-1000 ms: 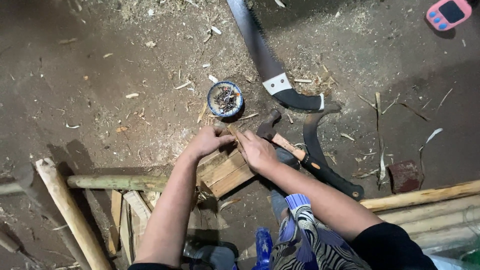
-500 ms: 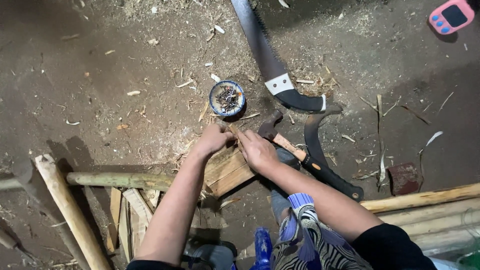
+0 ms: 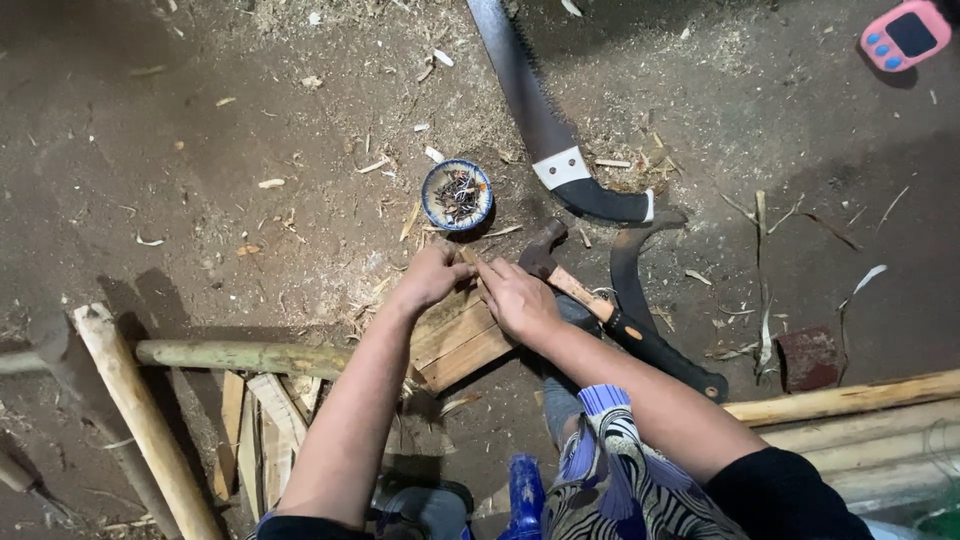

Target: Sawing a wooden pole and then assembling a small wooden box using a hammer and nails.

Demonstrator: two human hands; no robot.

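Bare, dark earth floor [image 3: 200,130] strewn with chips and sawdust fills the view, with the person crouched over a small stack of flat wooden pieces [image 3: 455,335] lying on the ground near the middle. Both hands meet at the far edge of that stack. The left hand [image 3: 432,277] curls over the upper left corner, fingers bent and narrow, pressing the wood down so that it lies steady. The right hand [image 3: 517,297] sits just beside it, fingers drawn together at the same edge as if pinching something small; whether anything lies between the fingertips is too small to tell.

Just beyond the hands stands a small round bowl with a blue rim [image 3: 456,195], filled with what look like short nails, within easy reach of either hand. A hammer [image 3: 575,285] lies on the floor touching the right hand's far side, its head pointing towards the bowl and its wooden handle running away to the right, handy to pick up. Past it a curved pruning saw [image 3: 545,120] stretches up and away, and a dark curved sheath or blade [image 3: 650,320] lies beside the hammer handle. Bamboo poles [image 3: 240,355] and split slats lie to the left, more poles to the lower right, and a pink device [image 3: 905,35] rests in the far right corner.
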